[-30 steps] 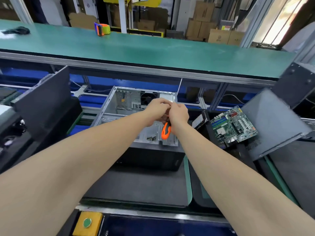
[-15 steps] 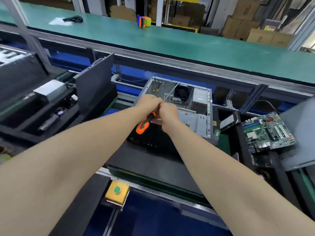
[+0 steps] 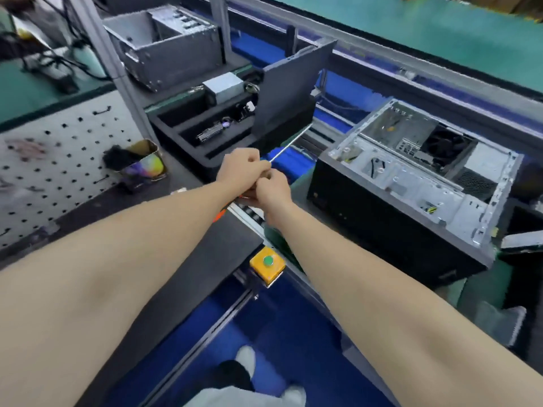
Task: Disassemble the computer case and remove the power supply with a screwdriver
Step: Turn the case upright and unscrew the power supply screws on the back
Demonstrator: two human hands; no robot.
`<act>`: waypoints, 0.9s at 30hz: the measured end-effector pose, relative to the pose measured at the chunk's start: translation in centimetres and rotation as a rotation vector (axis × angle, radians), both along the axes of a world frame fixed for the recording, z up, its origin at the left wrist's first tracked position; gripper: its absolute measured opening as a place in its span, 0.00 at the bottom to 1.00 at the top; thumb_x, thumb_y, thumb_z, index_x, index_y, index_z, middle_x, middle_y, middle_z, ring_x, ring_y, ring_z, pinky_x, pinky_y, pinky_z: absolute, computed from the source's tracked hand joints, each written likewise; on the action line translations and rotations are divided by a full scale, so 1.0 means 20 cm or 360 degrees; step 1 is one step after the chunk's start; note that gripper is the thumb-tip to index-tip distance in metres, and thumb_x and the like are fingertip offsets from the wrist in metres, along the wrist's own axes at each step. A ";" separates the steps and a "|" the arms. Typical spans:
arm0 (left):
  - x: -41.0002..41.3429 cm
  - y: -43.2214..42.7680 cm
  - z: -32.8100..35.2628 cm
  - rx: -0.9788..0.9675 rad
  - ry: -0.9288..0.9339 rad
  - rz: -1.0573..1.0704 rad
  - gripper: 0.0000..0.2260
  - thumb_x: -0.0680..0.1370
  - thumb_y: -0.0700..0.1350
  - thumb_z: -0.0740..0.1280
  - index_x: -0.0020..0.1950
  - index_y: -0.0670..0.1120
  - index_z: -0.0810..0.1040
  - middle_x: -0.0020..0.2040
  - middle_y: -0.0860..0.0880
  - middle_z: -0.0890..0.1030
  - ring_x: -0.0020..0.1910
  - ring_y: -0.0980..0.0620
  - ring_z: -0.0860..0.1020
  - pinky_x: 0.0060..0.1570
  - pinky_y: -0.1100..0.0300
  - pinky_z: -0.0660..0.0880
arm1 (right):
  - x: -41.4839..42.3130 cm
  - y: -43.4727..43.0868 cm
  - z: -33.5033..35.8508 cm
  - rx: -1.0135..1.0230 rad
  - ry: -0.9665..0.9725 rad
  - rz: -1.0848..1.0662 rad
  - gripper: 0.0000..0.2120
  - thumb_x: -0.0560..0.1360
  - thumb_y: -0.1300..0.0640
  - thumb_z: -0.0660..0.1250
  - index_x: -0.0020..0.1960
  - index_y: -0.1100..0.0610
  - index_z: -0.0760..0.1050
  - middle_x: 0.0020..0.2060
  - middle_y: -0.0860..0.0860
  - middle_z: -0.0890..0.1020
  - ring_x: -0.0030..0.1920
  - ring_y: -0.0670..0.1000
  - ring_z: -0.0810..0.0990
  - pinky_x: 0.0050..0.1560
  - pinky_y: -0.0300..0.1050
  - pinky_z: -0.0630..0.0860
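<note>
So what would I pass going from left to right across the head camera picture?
Pegboard → colourful tin → left hand and right hand holding the screwdriver → open computer case.

A long teal-green table top [image 3: 440, 33] runs beyond the yellow box with a green button [image 3: 266, 267]. Left of that box lies a white perforated pegboard [image 3: 58, 171], below it blue floor [image 3: 293, 333].

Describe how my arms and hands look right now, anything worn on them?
Nothing worn that shows. The left forearm and right forearm are bare, with no sleeves in view. The left hand and right hand have no gloves. No watch, band or ring is visible, though the picture is slightly blurred.
</note>
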State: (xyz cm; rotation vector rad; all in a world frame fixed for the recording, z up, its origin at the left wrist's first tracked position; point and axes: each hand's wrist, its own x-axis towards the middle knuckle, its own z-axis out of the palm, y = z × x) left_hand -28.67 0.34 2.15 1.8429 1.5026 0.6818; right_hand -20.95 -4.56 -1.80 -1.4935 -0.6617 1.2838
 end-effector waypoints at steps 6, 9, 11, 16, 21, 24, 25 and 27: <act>-0.42 -0.07 -0.31 -0.0213 0.0305 -0.0038 0.13 0.70 0.52 0.70 0.31 0.48 0.71 0.31 0.51 0.74 0.35 0.48 0.74 0.36 0.54 0.71 | -0.39 -0.07 -0.28 -0.0278 0.0213 0.0113 0.15 0.79 0.72 0.55 0.50 0.64 0.80 0.45 0.65 0.86 0.47 0.63 0.87 0.35 0.52 0.85; -0.58 -0.09 -0.49 -0.0382 0.0535 -0.0161 0.12 0.72 0.52 0.72 0.35 0.47 0.76 0.37 0.50 0.80 0.42 0.47 0.78 0.40 0.52 0.75 | -0.51 -0.12 -0.44 -0.0516 0.0196 0.0218 0.11 0.81 0.70 0.57 0.54 0.68 0.79 0.42 0.63 0.86 0.41 0.58 0.88 0.32 0.50 0.84; -0.66 -0.10 -0.59 -0.0465 0.0657 -0.0252 0.05 0.73 0.50 0.71 0.38 0.51 0.79 0.42 0.52 0.83 0.48 0.48 0.79 0.48 0.52 0.78 | -0.58 -0.15 -0.54 -0.0659 0.0162 0.0343 0.12 0.82 0.68 0.59 0.53 0.68 0.81 0.41 0.62 0.88 0.40 0.56 0.89 0.36 0.49 0.85; -0.78 -0.12 -0.76 -0.0607 0.0859 -0.0362 0.04 0.74 0.46 0.68 0.40 0.55 0.80 0.47 0.52 0.83 0.49 0.47 0.81 0.50 0.51 0.80 | -0.73 -0.20 -0.71 -0.0876 0.0173 0.0428 0.10 0.82 0.65 0.63 0.53 0.69 0.82 0.39 0.61 0.88 0.40 0.57 0.89 0.37 0.48 0.85; -0.82 -0.10 -0.85 -0.0509 0.1047 -0.0441 0.05 0.75 0.45 0.68 0.40 0.54 0.78 0.46 0.54 0.82 0.48 0.48 0.80 0.43 0.56 0.74 | -0.79 -0.21 -0.75 -0.0912 0.0233 0.0415 0.05 0.83 0.65 0.66 0.53 0.65 0.80 0.40 0.58 0.87 0.40 0.54 0.88 0.42 0.48 0.87; -0.81 -0.08 -0.87 -0.0498 0.1126 -0.0483 0.03 0.74 0.46 0.69 0.41 0.53 0.79 0.46 0.52 0.82 0.47 0.47 0.81 0.42 0.57 0.74 | -0.77 -0.21 -0.74 -0.0928 0.0126 0.0415 0.09 0.83 0.65 0.65 0.58 0.69 0.80 0.47 0.63 0.87 0.41 0.57 0.87 0.39 0.48 0.87; -0.80 -0.07 -0.86 -0.0482 0.1174 -0.0507 0.02 0.73 0.46 0.69 0.44 0.53 0.81 0.46 0.51 0.82 0.47 0.46 0.81 0.42 0.57 0.74 | -0.76 -0.20 -0.73 -0.0932 0.0040 0.0429 0.09 0.83 0.65 0.65 0.58 0.69 0.80 0.49 0.65 0.87 0.41 0.58 0.87 0.37 0.48 0.87; -0.79 -0.05 -0.85 -0.0432 0.1298 -0.0583 0.07 0.71 0.47 0.68 0.48 0.52 0.81 0.48 0.50 0.82 0.48 0.45 0.82 0.42 0.56 0.74 | -0.72 -0.20 -0.72 -0.0905 -0.0155 0.0461 0.08 0.83 0.65 0.65 0.56 0.67 0.81 0.52 0.66 0.87 0.42 0.58 0.87 0.39 0.49 0.87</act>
